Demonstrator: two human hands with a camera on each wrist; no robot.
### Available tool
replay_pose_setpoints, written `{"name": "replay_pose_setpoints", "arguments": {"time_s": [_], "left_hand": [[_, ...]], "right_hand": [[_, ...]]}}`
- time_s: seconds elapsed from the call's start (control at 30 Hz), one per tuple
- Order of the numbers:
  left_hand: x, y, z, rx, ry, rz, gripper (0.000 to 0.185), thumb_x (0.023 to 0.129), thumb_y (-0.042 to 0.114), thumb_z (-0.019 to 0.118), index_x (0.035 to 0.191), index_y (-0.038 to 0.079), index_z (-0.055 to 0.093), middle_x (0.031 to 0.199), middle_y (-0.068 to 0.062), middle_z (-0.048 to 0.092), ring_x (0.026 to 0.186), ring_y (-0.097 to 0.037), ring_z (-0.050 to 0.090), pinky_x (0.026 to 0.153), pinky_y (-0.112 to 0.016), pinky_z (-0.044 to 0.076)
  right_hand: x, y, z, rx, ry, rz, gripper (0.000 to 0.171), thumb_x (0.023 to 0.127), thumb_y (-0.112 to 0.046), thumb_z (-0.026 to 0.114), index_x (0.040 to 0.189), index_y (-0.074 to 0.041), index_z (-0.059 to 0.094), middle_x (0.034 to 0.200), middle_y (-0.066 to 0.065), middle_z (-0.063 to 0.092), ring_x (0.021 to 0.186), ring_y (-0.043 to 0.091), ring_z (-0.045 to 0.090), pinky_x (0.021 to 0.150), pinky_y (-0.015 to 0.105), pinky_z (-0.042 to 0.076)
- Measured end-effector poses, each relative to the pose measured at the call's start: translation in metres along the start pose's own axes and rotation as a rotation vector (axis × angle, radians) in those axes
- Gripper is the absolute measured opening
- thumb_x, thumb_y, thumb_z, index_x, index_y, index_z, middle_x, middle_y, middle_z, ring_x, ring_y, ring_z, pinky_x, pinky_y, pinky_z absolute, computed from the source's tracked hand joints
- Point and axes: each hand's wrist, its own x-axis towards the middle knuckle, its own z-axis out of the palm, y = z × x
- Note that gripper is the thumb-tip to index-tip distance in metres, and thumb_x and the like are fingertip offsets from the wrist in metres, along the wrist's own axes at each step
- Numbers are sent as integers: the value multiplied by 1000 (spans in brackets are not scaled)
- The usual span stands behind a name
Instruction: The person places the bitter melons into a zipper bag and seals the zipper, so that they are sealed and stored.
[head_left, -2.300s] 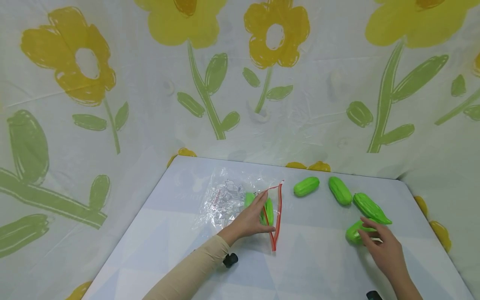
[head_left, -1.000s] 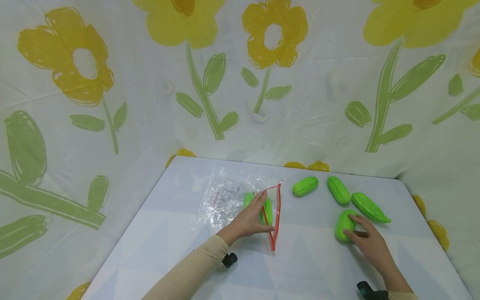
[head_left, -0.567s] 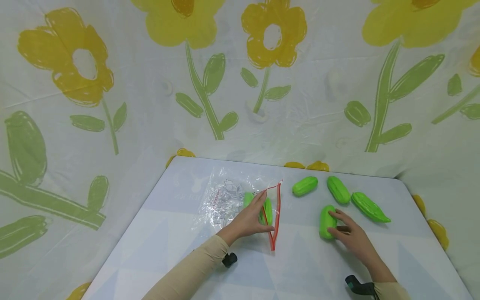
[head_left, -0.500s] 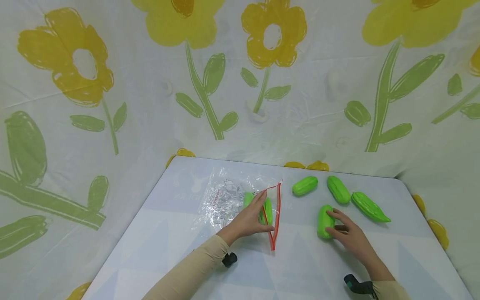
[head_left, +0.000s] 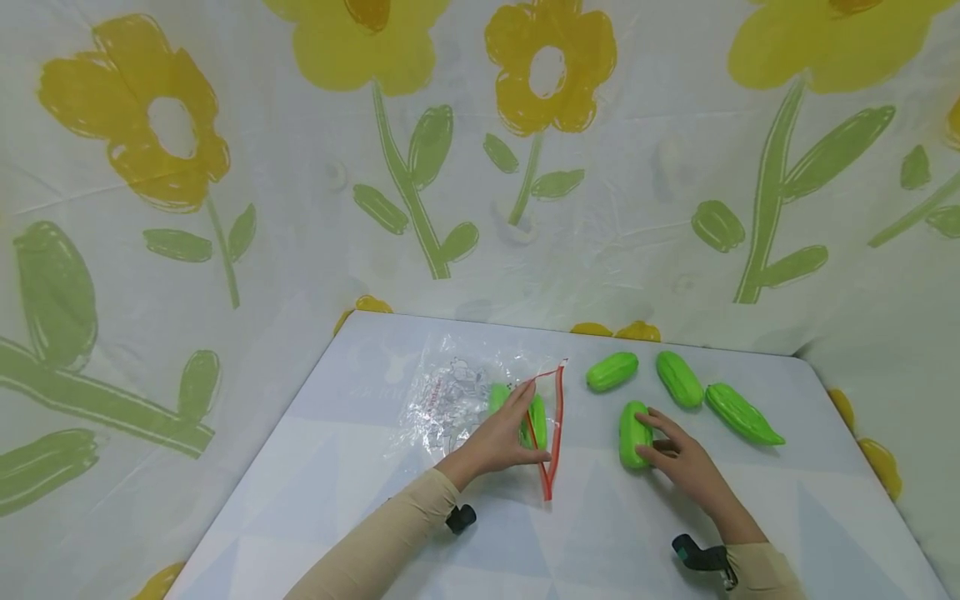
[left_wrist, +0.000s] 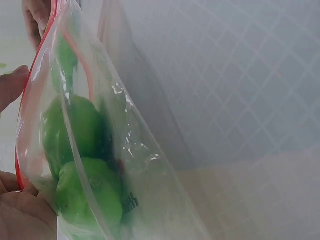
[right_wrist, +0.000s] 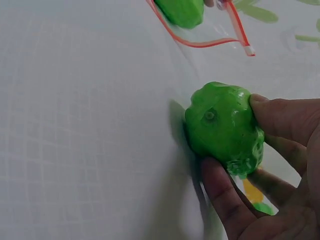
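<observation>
The table, covered in a pale sheet with faint triangles, carries a clear zip bag near the middle of its far edge, with a red-edged mouth facing the right side. Green toy cucumbers are already seen inside the bag. The step in hand is judged to be the carrying of one more toy cucumber toward that mouth; it is held just right of the bag, low over the table or resting on it. The next move is judged to call for the piece to be turned end-on and passed between the red edges while the mouth is kept spread.

The left hand is laid at the bag's mouth, its thumb and fingers pinching the near red edge, forearm stretched from the near edge. The right hand is curled round the cucumber, thumb and fingertips closed on its sides.

Three loose green pieces lie toward the far right corner
</observation>
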Motion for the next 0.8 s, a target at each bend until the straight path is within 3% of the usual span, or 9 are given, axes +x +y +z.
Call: {"name": "replay_pose_setpoints", "arguments": {"time_s": [0.13,0.27,0.43,0.63,0.8], "left_hand": [[-1,0,0,-2,4,1,114,70,47,77,150,23,0,156,6,4,139,-16,22,105,-36,36],[-1,1,0,12,21,25,114,69,46,78,151,18,3,156,0,7,138,-19,25,104,-37,37],[-1,2,0,12,24,30,115,69,45,78,151,16,3,156,-1,7,137,-20,26,104,-37,37],[0,1,0,8,15,16,115,69,46,78,151,17,2,156,5,4,138,-18,24,104,-36,37],[0,2,-1,14,12,14,115,69,47,78,151,16,3,156,0,6,138,-19,24,104,-37,37]], "right_hand": [[0,-2,-1,-1,-5,2,61,87,-49,58,141,-28,40,150,14,26,116,43,48,79,50,51],[1,-4,0,-7,-5,23,62,87,-50,57,141,-28,40,147,14,32,116,43,47,78,51,50],[3,-6,4,-33,8,73,70,81,-57,60,141,-28,39,144,16,37,115,40,49,72,45,51],[4,-8,5,-33,15,74,72,79,-56,63,141,-28,40,144,17,36,113,40,51,71,42,52],[3,-9,5,-47,13,58,70,81,-55,61,141,-27,40,144,19,35,114,43,50,75,46,52]]}}
